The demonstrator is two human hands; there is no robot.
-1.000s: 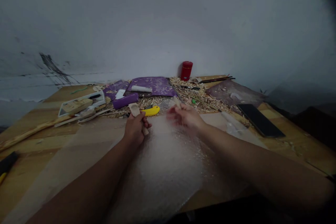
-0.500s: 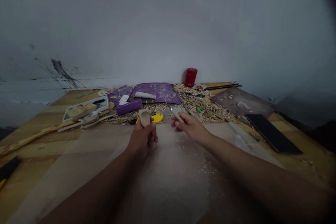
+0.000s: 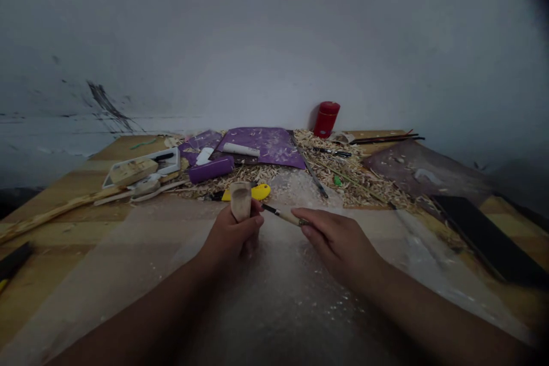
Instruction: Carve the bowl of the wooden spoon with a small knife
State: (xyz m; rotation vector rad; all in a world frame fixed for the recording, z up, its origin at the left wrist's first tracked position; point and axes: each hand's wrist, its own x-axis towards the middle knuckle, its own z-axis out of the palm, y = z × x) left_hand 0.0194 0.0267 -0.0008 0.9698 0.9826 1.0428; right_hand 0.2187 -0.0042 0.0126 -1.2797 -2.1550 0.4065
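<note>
Left hand [image 3: 229,234] curled shut around a pale carved wooden piece [image 3: 241,201], right hand [image 3: 338,249] pinching a slim wood-handled, dark-tipped tool [image 3: 283,215].

Spoon blank [image 3: 241,201]: bare pale wood, smooth, matt. Carving tool [image 3: 285,217]: light wood handle, dark metal tip. Utility knife [image 3: 253,192]: yellow plastic body, glossy. Purple case [image 3: 211,170]: plastic, slight sheen. Purple mat [image 3: 268,146]: matt sheet, dusted w/ wood bits. Wood shavings [image 3: 347,168]: dry, rough curls. Red canister [image 3: 326,119]: glossy, material unclear. Tabletop [image 3: 64,240]: light wood, smooth, matt.
</note>
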